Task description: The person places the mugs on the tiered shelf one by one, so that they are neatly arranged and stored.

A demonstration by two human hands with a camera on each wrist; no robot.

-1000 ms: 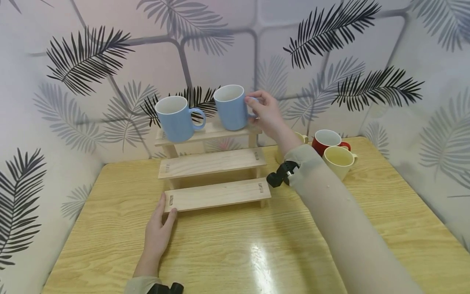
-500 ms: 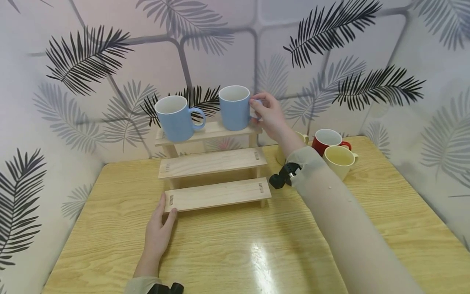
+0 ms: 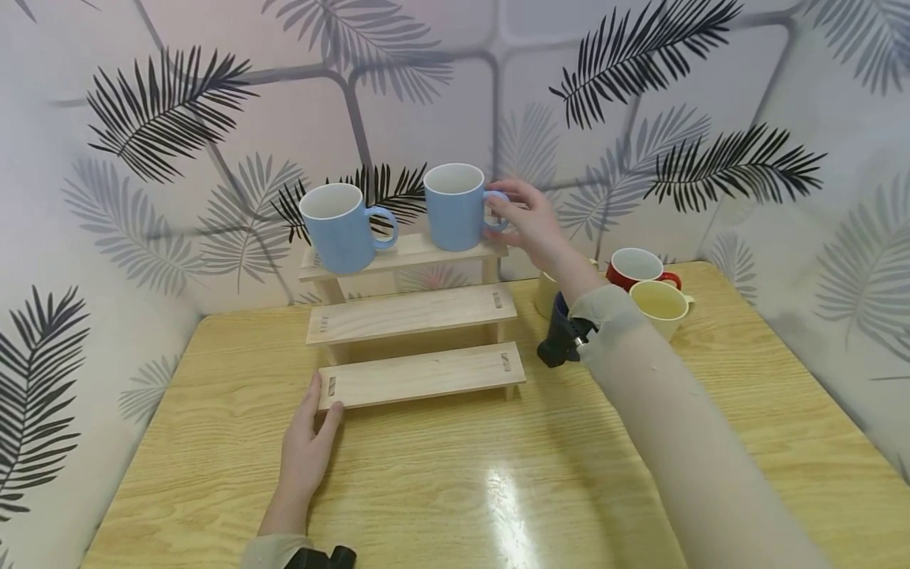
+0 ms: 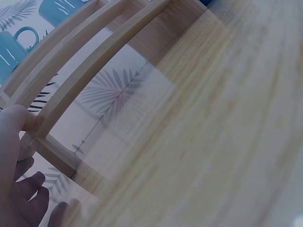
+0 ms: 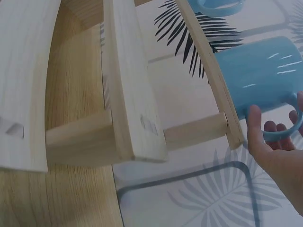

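A three-step wooden rack (image 3: 423,378) stands on the table. Two light blue mugs sit upright on its top step: the left mug (image 3: 340,231) with its handle to the right, and the right mug (image 3: 455,209) towards the step's right end. My right hand (image 3: 529,221) is at the right mug's handle (image 5: 279,135), thumb on the near side and curled fingers showing through the loop. At the lowest step's left end, my left hand (image 3: 306,450) holds the corner; its thumb (image 4: 23,117) lies against the front edge and its other fingers are partly hidden in the head view.
Right of the rack stand a red mug (image 3: 635,269) with a white inside, a pale yellow mug (image 3: 659,308), another yellow mug (image 3: 546,294) and a dark blue mug (image 3: 558,316), the last two partly behind my right arm. A leaf-patterned wall rises behind the table.
The right mug has shifted slightly right and come upright on the top step. My right hand has slid a little further right along its handle, showing more of it. My left hand has stayed still.
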